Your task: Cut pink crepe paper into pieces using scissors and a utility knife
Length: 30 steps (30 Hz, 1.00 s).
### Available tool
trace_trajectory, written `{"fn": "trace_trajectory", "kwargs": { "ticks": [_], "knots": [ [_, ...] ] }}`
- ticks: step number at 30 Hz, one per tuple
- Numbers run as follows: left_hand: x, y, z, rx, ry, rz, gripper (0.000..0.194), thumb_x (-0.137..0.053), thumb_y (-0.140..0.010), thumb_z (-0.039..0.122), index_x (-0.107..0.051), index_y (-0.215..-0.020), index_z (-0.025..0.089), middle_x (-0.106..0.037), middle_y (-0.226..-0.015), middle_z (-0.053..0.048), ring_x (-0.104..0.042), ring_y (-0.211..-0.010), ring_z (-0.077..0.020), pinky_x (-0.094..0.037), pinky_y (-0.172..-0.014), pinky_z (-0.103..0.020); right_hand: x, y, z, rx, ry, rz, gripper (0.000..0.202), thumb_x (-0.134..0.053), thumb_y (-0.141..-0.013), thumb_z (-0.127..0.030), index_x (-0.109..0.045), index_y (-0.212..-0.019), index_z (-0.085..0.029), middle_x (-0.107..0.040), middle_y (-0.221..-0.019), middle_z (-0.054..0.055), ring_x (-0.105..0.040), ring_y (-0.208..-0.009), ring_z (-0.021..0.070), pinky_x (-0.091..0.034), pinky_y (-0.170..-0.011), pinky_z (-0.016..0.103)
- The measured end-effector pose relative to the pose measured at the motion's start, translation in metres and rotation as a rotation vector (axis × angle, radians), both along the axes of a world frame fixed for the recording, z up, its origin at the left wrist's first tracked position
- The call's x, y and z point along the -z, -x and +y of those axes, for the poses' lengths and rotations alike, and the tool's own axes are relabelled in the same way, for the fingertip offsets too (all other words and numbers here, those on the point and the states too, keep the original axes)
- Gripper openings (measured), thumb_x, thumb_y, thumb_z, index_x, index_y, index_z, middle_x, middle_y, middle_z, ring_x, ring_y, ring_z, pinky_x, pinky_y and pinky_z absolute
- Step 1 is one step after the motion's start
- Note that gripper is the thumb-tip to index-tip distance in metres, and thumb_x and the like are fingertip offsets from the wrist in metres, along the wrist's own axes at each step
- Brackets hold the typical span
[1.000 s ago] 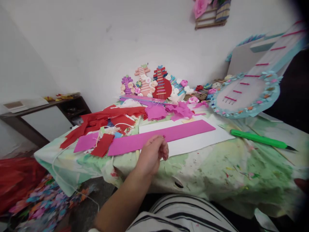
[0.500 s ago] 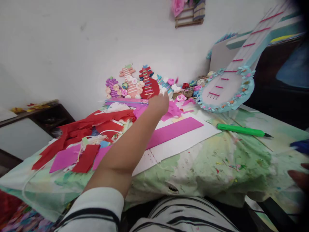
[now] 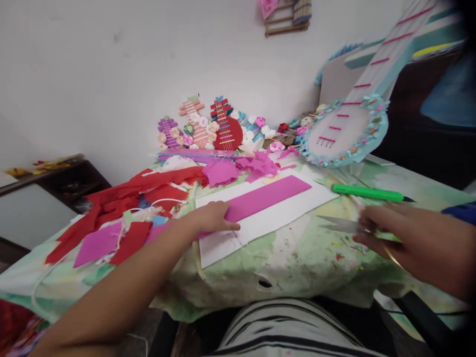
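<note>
A long magenta strip [image 3: 269, 197], paper or thin foam, lies across a white sheet [image 3: 297, 210] on the table. Over the strip's left part rests my left hand [image 3: 213, 216], thumb stretched out along its near edge and apart from the other fingers, which are partly hidden. To the right, my right hand [image 3: 394, 233] holds scissors [image 3: 340, 224], slightly blurred, with the blades pointing left towards the sheet. A green utility knife [image 3: 368, 192] lies just beyond that hand.
Red crepe scraps [image 3: 111, 198] and a magenta piece [image 3: 98, 243] lie left. Crumpled magenta paper [image 3: 256, 166] sits behind the sheet. Small decorated instruments [image 3: 225, 130] lean by the wall; a large flower-trimmed one [image 3: 342, 134] stands back right. A painted cloth [image 3: 293, 267] covers the table.
My left hand has come back from the far side of the table down onto the magenta strip. My right hand has come in from the right edge with scissors.
</note>
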<state>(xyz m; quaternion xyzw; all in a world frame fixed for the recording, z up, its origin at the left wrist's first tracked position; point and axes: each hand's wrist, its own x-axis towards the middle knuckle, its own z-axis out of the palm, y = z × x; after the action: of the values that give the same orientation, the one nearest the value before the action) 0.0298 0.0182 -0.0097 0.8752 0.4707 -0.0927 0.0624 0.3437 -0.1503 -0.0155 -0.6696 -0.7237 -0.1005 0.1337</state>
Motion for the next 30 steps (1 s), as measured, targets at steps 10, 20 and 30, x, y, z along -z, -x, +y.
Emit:
{"fn": "trace_trajectory", "kwargs": {
  "ticks": [10,20,30],
  "knots": [
    [0.01,0.017,-0.001,0.298,-0.078,-0.046,0.038,-0.045,-0.077,0.038,-0.055,-0.106,0.016,-0.054,-0.107,-0.01,-0.048,-0.098,-0.0221,-0.038,-0.083,-0.031,-0.018,0.045,0.171,-0.341,0.467,-0.164,0.025,-0.058,-0.064,-0.033,-0.048,-0.082,-0.019,-0.056,-0.082,0.005,-0.051,-0.07,0.017,-0.031,-0.053,0.023],
    [0.014,0.015,0.004,0.322,-0.229,0.009,0.019,-0.043,-0.073,0.016,-0.061,-0.078,0.016,-0.062,-0.084,-0.006,-0.055,-0.077,-0.0172,-0.041,-0.068,-0.026,0.005,0.037,0.195,-0.411,0.426,-0.245,0.011,-0.046,-0.066,-0.021,-0.048,-0.076,-0.018,-0.054,-0.075,0.006,-0.048,-0.065,0.0168,-0.028,-0.051,0.024],
    [0.011,0.003,-0.023,0.309,-0.345,0.12,0.024,-0.04,-0.079,0.022,-0.056,-0.097,0.019,-0.063,-0.083,-0.007,-0.058,-0.075,-0.0206,-0.042,-0.061,-0.029,-0.001,0.021,0.138,-0.412,0.427,-0.18,0.006,-0.045,-0.065,-0.018,-0.047,-0.07,-0.02,-0.054,-0.069,0.003,-0.044,-0.058,0.014,-0.024,-0.048,0.024]
  ]
}}
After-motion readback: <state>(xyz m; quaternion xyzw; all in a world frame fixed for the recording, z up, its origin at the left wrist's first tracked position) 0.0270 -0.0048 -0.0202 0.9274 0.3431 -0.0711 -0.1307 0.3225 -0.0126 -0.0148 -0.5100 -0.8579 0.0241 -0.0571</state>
